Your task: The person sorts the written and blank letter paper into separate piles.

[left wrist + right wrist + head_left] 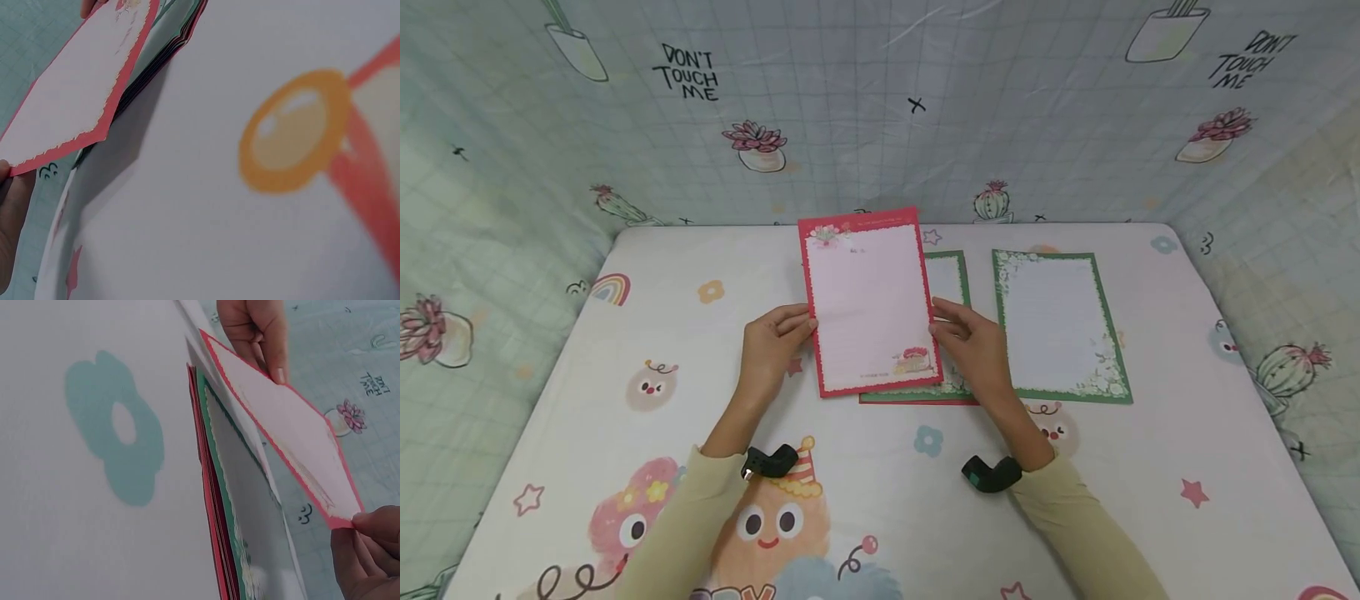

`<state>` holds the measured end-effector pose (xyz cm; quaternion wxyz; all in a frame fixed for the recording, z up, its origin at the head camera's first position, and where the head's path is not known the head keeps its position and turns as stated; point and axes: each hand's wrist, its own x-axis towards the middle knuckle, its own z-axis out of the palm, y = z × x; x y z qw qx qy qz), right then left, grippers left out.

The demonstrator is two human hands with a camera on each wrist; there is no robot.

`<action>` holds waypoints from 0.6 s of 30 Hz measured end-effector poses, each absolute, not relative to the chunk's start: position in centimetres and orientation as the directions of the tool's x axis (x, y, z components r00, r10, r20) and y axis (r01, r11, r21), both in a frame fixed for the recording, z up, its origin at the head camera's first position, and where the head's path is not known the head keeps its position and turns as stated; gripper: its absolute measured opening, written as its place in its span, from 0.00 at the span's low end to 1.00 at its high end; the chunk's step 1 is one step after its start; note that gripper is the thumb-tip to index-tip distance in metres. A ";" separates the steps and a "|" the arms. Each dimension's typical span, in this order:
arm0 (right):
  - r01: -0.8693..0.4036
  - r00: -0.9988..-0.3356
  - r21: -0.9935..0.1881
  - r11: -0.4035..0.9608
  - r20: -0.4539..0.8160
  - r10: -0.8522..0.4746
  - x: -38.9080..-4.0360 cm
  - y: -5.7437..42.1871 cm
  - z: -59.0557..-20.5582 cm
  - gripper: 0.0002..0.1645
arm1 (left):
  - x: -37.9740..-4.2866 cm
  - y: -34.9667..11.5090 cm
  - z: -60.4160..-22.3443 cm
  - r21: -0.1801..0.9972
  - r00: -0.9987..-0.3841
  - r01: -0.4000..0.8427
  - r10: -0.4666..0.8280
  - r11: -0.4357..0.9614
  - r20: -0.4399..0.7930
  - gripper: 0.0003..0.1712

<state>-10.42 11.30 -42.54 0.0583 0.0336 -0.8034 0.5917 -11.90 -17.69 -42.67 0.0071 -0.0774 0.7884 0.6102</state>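
Note:
Both hands hold up a red-bordered sheet of paper point(871, 308) with a pale pink middle and small printed pictures at two corners. My left hand point(772, 346) pinches its left edge between thumb and fingers. On the opposite edge, my right hand point(973, 346) pinches it the same way. Behind and below it lies a stack of bordered sheets point(215, 487), a green-bordered one on top and red edges beneath. In the right wrist view the held sheet point(287, 425) is raised above that stack, which it partly covers in the head view.
A separate green-bordered sheet point(1052, 325) with white flowers lies right of the stack. The white table cover point(685, 333) has printed cartoon figures, stars and flowers. A patterned cloth point(850, 108) hangs behind and at both sides. Each wrist wears a black camera point(992, 475).

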 end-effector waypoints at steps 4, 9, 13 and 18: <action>-0.096 -0.994 -0.946 0.310 0.107 0.019 -10.7 10.5 -42.6 0.22 | -11.7 -18.4 -42.5 0.960 -0.986 -0.137 -0.128 0.244 -0.108 0.20; -0.099 -0.994 -0.951 0.292 0.110 0.022 -11.0 9.5 -43.0 0.18 | -11.3 -19.3 -42.4 0.958 -0.984 -0.136 -0.145 0.253 -0.101 0.21; -0.097 -0.994 -0.959 0.268 0.105 0.016 -11.2 8.8 -43.1 0.16 | -11.2 -20.1 -42.4 0.959 -0.984 -0.128 -0.155 0.252 -0.091 0.21; -0.081 -0.996 -0.965 0.250 0.087 0.014 -11.5 8.0 -43.1 0.14 | -11.2 -21.1 -42.6 0.962 -0.982 -0.135 -0.162 0.237 -0.097 0.22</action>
